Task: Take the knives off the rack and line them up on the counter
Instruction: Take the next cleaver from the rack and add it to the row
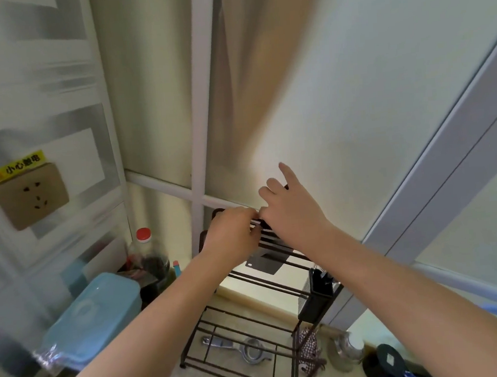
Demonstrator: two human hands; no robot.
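A dark metal wire rack (pixel 252 328) stands on the counter against the frosted window. Knives sit in slots at its top, dark handles upward; a wide cleaver blade (pixel 265 263) hangs below the slots. My left hand (pixel 231 233) is closed around a knife handle at the top of the rack. My right hand (pixel 289 207) rests just right of it on the neighbouring handles, thumb and fingers pinched there, the index finger raised. Most handles are hidden under both hands.
A blue lidded container (pixel 93 317) and a red-capped bottle (pixel 145 250) stand left of the rack. A black utensil holder (pixel 319 292) hangs on its right side. A metal squeezer (pixel 254 354) lies under it. A glass jar (pixel 348 350) and a wall socket (pixel 30 196) are nearby.
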